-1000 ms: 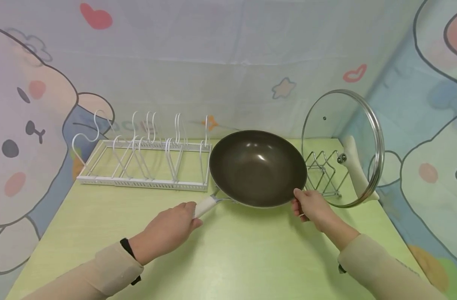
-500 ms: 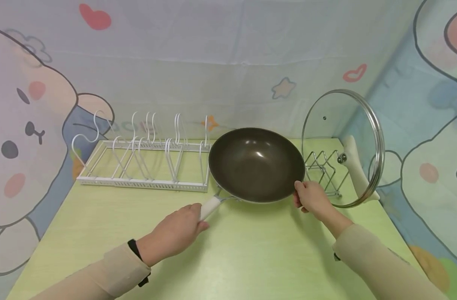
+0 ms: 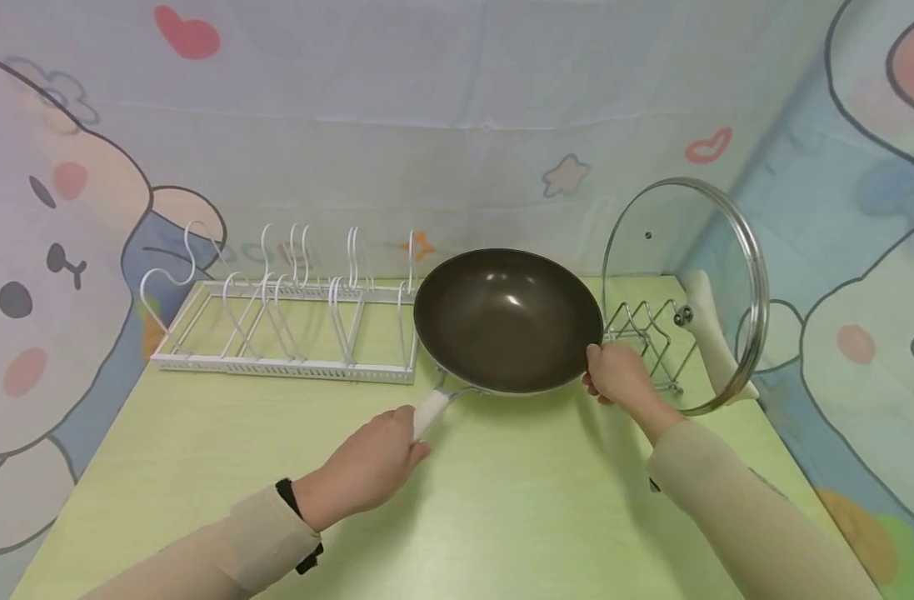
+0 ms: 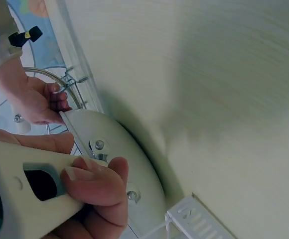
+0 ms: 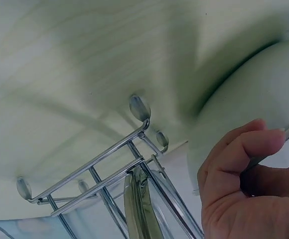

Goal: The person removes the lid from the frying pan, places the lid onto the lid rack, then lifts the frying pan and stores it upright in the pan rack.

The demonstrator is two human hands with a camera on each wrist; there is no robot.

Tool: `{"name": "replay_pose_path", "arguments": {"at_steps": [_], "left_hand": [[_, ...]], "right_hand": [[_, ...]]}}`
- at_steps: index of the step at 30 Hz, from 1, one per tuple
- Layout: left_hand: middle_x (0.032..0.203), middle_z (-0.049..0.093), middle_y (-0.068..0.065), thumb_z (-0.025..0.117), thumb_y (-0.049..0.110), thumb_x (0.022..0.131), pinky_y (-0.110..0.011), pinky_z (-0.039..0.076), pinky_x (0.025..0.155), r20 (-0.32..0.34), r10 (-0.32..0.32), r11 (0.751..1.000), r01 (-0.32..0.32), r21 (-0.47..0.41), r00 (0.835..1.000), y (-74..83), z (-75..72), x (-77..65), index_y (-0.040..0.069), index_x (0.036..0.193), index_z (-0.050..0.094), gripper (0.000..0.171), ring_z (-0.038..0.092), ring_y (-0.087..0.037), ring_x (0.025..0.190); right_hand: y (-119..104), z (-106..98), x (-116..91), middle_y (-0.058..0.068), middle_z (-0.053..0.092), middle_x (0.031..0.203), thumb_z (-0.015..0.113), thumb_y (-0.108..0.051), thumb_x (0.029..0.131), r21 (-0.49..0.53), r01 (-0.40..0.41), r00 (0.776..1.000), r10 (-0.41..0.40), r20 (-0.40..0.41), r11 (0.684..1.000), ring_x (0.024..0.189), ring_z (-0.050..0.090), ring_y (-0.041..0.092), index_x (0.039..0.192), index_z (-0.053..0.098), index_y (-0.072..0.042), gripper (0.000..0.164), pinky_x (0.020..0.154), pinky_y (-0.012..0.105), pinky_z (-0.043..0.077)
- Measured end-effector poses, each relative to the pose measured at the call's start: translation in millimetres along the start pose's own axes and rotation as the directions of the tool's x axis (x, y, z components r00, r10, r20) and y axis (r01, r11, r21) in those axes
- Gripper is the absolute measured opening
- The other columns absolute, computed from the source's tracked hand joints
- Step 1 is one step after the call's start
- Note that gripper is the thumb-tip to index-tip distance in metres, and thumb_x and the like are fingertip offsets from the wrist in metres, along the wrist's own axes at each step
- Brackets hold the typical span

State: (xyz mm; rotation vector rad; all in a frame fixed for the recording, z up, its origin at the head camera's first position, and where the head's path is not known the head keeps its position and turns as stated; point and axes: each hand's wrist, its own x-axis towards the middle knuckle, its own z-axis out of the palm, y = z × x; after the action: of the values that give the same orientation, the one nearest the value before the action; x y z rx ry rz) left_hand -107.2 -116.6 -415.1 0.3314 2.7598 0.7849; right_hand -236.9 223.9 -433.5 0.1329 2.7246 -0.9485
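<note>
A wok (image 3: 505,325) with a dark inside and pale outside stands in the middle of the head view, its inside facing up and toward me. My left hand (image 3: 370,458) grips its white handle (image 3: 431,413); the handle's hollow end shows in the left wrist view. At the wok's right side, my right hand (image 3: 621,379) pinches the rim, thumb on top and fingers curled below. In the right wrist view those fingers (image 5: 244,149) lie against the pale outer wall (image 5: 249,94). I cannot tell whether the wok's base touches the table.
Left of the wok lies a white rack (image 3: 284,365) with several upright wire dividers. Close on the right, a small metal wire rack (image 3: 655,342) holds a large glass lid (image 3: 758,292) upright. A patterned cloth (image 3: 486,167) hangs behind the pale green table (image 3: 516,517).
Both hands have shifted the wok slightly back and to the left. The left hand moved right and up with the handle; the right hand moved up and slightly left. Both grips stayed the same.
</note>
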Motion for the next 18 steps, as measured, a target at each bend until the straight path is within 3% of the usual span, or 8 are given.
{"name": "replay_pose_path", "arguments": {"at_steps": [6,12,15,18], "left_hand": [[0.083,0.055,-0.008,0.063,0.016,0.107,-0.031,0.046,0.056,0.021,0.010,0.991,-0.007,-0.130,1.000,2.8,10.6,2.7,-0.003,0.119,0.055,0.024,0.052,-0.019,0.068],[0.082,0.053,-0.007,0.061,0.017,0.105,-0.030,0.044,0.054,0.027,0.026,0.955,-0.017,-0.295,0.999,6.5,20.3,-0.2,-0.005,0.132,0.052,0.036,0.050,-0.017,0.063],[0.081,0.051,-0.005,0.059,0.019,0.106,-0.029,0.043,0.054,0.049,0.023,0.920,-0.001,-0.392,0.999,8.4,24.0,-1.2,-0.004,0.133,0.052,0.036,0.047,-0.016,0.061],[0.080,0.052,-0.006,0.057,0.021,0.107,-0.029,0.045,0.052,0.103,0.015,0.846,0.042,-0.531,0.995,11.0,28.0,-2.1,-0.002,0.138,0.049,0.040,0.049,-0.016,0.058]], "right_hand": [[-3.5,-4.9,9.2,-0.001,0.063,0.057,0.030,-0.024,0.117,-0.101,0.029,0.999,-0.031,-0.020,0.994,0.047,0.058,0.010,0.081,0.068,-0.001,0.057,0.056,0.028,0.054],[-9.0,-7.8,16.9,-0.002,0.057,0.049,0.030,-0.024,0.117,-0.156,0.033,0.998,-0.041,-0.044,0.987,0.045,0.057,0.012,0.067,0.064,-0.008,0.063,0.081,0.044,0.059],[-10.8,-8.1,21.4,-0.001,0.059,0.049,0.030,-0.025,0.117,-0.147,0.016,0.999,-0.023,-0.047,0.989,0.045,0.059,0.012,0.067,0.065,-0.007,0.064,0.087,0.048,0.060],[-11.7,-8.3,25.6,0.000,0.061,0.050,0.031,-0.025,0.117,-0.161,0.013,0.998,-0.021,-0.052,0.987,0.047,0.061,0.012,0.067,0.065,-0.006,0.064,0.084,0.045,0.060]]}}
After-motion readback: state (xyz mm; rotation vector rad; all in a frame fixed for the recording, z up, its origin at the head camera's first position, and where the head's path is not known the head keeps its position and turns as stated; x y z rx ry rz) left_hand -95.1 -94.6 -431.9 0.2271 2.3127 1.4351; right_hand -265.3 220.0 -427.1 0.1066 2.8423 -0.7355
